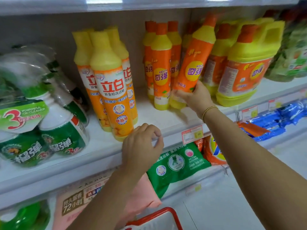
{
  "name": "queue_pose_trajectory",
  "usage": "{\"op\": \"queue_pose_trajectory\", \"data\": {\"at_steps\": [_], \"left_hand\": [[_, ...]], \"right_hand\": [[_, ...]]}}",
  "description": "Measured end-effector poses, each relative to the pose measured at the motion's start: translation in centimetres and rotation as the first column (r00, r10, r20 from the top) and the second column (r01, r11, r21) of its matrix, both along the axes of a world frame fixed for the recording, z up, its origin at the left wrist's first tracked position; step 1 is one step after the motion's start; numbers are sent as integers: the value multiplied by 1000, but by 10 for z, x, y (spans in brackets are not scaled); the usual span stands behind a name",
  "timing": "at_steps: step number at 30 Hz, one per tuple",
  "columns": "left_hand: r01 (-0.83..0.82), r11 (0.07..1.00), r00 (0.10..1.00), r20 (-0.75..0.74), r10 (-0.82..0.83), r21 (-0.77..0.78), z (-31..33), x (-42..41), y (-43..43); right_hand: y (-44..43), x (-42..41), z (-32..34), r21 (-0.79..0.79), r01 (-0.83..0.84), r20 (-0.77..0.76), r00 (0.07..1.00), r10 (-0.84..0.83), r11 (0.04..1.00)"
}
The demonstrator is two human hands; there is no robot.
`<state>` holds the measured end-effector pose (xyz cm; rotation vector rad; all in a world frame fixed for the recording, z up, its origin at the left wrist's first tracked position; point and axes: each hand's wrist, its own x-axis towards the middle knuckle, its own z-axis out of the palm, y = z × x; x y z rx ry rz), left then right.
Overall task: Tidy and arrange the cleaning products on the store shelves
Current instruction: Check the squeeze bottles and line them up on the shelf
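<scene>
Red basket (167,216) rim shows at the bottom centre, below both forearms. Above it the left hand (141,146) hovers at the front edge of the shelf (99,156), fingers loosely curled and holding nothing, just beside the base of the front yellow bottle (108,83); whether it touches the bottle or the shelf lip I cannot tell. The right hand (196,97), with a bracelet (209,110) at the wrist, grips the lower part of one orange bottle (194,63), which is tilted with its cap leaning to the upper right toward the jugs (245,67). That bottle sits between the upright orange group (161,67) on its left and the jugs on its right; its base is hidden by the fingers, so I cannot say whether it rests on the shelf. Green sprays (63,127) fill the left of the frame, and a price tag (192,134) hangs on the shelf edge below the orange bottles. The step in hand looks like setting this one bottle into its row. The next move would call for bringing it upright, label forward, and seating it close against the orange group without knocking the neighbours, since they stand tightly packed. The free hand could steady the row as it goes in.
</scene>
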<state>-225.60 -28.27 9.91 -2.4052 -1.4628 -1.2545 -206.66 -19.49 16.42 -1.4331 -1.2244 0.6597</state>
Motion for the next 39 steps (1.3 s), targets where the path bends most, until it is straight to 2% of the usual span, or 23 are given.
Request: {"op": "queue_pose_trajectory", "data": {"at_steps": [3,6,8,11,13,15,18,22,26,29,35,39], "left_hand": [[0,1000,1000,16,1,-19,-1,-1,0],[34,999,998,54,-32,-41,0,-4,-3],[101,992,977,195,-85,-72,6,-4,-9],[232,960,871,472,-133,-156,19,3,-30],[350,906,790,594,-150,-237,25,13,-44],[470,829,743,643,-187,-302,28,20,-56],[560,762,714,656,-245,-325,28,27,-75],[572,765,681,692,-242,-296,13,31,-103],[544,780,709,667,-230,-309,3,26,-128],[535,787,728,641,-244,-308,10,21,-144],[536,810,663,713,-229,-238,40,-8,-157],[465,853,694,696,-185,-237,57,-28,-161]], "right_hand": [[-28,1,19,-55,-231,-252,944,211,971],[-64,6,22,-106,-419,-319,873,369,902],[-91,11,13,-116,-501,-344,830,438,858],[-129,17,-7,-95,-559,-333,798,503,824],[-147,21,-25,-100,-513,-199,850,488,853],[-161,20,-40,-102,-432,28,899,436,896],[-179,14,-63,-61,-436,181,880,440,898],[-205,2,-94,-35,-455,292,847,444,890],[-217,-3,-107,15,-423,353,850,391,906],[-221,-7,-91,37,-398,430,834,345,917],[-217,-35,-43,-4,-446,586,724,363,895],[-217,-49,-25,-53,-477,562,712,421,877]]}}
